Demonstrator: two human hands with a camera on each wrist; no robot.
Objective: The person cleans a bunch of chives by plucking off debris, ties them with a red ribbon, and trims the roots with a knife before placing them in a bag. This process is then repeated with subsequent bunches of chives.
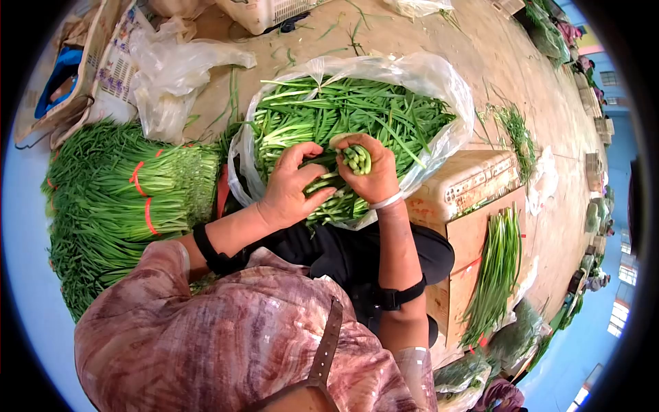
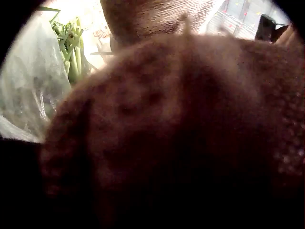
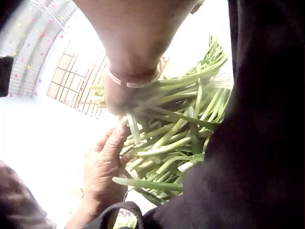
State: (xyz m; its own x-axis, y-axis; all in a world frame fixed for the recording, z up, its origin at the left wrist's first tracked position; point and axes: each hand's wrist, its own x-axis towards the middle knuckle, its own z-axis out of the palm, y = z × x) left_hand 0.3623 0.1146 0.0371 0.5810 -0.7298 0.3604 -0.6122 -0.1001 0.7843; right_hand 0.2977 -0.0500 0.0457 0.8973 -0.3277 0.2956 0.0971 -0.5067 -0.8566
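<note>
The largest thing is the tan floor (image 1: 446, 41), spreading out ahead of the fingers. On it, left of the fingers, lies a broad heap of long green stalks (image 1: 110, 206), with red ties round some bundles. Just beyond and under both hands is the open clear plastic bag (image 1: 449, 86), full of loose stalks (image 1: 371, 106). A pale, stained box (image 1: 473, 175) stands right of the fingers; nearer the body, a brown panel (image 1: 460, 292) carries another sheaf (image 1: 498, 268). Crumpled plastic (image 1: 171, 75) lies ahead and to the left.

The right hand (image 1: 374, 172), a pale bangle (image 1: 386, 201) at its wrist, has its fingers curled round a small bunch (image 1: 357, 159), the stalk ends showing above the grip, over the open bag. The left hand (image 1: 292, 192) is just beside it, fingers bent and thumb apart, close to the stalks; I cannot tell whether it grips any. The left wrist view is mostly dark and blurred.
</note>
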